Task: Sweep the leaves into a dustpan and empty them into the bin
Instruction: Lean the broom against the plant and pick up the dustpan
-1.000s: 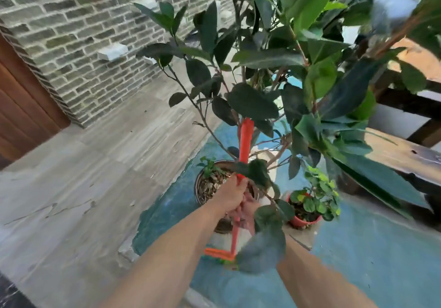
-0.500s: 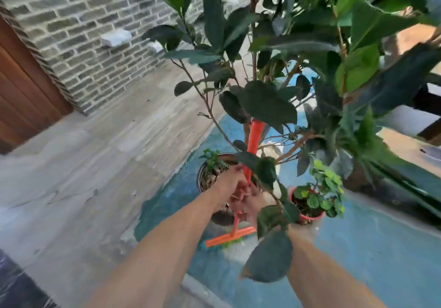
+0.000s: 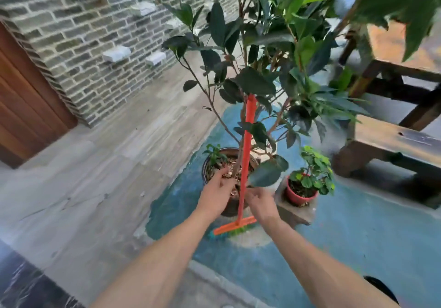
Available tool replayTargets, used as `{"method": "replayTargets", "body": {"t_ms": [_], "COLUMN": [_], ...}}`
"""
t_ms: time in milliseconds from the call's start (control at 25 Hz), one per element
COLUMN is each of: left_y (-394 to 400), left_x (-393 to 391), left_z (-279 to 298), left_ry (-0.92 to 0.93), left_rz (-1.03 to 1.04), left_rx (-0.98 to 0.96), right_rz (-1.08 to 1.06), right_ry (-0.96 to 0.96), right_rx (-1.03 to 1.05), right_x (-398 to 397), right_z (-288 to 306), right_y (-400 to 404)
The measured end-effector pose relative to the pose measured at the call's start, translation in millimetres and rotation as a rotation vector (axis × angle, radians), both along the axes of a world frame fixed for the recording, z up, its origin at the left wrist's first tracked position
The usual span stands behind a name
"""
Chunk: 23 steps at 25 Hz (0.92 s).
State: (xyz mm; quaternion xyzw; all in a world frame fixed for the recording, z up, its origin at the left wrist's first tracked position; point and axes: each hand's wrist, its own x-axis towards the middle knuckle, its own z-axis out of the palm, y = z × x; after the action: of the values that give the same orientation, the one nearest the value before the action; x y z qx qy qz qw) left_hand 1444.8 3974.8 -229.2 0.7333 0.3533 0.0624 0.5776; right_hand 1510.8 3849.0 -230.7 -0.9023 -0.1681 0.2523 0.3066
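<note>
Broom (image 3: 245, 162) stands nearly upright between the two hands, its orange handle rising from the floor up into the foliage. Left hand (image 3: 216, 194) sits just left of the handle with its fingers (image 3: 225, 173) loosely spread and reaching toward it; no grip shows, and whether they touch the handle cannot be told. Right hand (image 3: 261, 202) is just right of the handle, fingers curled loosely and apart, with nothing held; contact with the handle cannot be told either.

Below the hands, the broom's orange head (image 3: 235, 227) lies tilted on the floor, green bristles under it, on a pale patch of the blue floor (image 3: 346, 231).

Just beyond the left fingers stands a dark pot (image 3: 207, 164) filled with brown litter, and the handle crosses in front of it. From that pot the shrub (image 3: 257, 78) spreads wide, its branches and dark leaves closing around the upper handle. One large leaf (image 3: 266, 173) hangs just above the right fingers.

To the right of the right hand, a small red pot (image 3: 299, 196) with a green plant stands on a stone block (image 3: 296, 212). Farther right is a dark wooden bench (image 3: 391, 140). Left of the hands lie grey paving (image 3: 78, 188), a brick wall (image 3: 78, 33) and a wooden door (image 3: 26, 102).
</note>
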Motion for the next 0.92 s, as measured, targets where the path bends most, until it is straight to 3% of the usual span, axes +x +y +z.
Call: {"method": "replayTargets", "body": {"t_ms": [160,280,480,640,920], "left_y": [-29.6,-70.1,-166.3,-255.4,-444.3], "left_x": [-107.6,-211.2,-375.9,-454.0,-542.7], "left_z": [34.1,78.3,133.7,170.1,229.6], "left_ry": [0.055,0.028,-0.146,-0.274,-0.698], "left_rz": [-0.296,-0.411,-0.509,-0.674,-1.033], "left_rx": [0.774,0.965,1.09,1.063,0.954], "right_rz": [0.159,0.136,0.029,-0.152,-0.692], "right_ry": [-0.424,-0.595,-0.693,-0.708,-0.831], "right_rx": [-0.05,-0.116,-0.281,-0.334,-0.429], "right_x": [-86.8,-174.9,-356.0,-486.7,-702.2], "right_z": [45.3,94.0,155.7,194.0,242.9], "right_y": [-54.0,-121.0,-270.6,-382.2,-572.7]}}
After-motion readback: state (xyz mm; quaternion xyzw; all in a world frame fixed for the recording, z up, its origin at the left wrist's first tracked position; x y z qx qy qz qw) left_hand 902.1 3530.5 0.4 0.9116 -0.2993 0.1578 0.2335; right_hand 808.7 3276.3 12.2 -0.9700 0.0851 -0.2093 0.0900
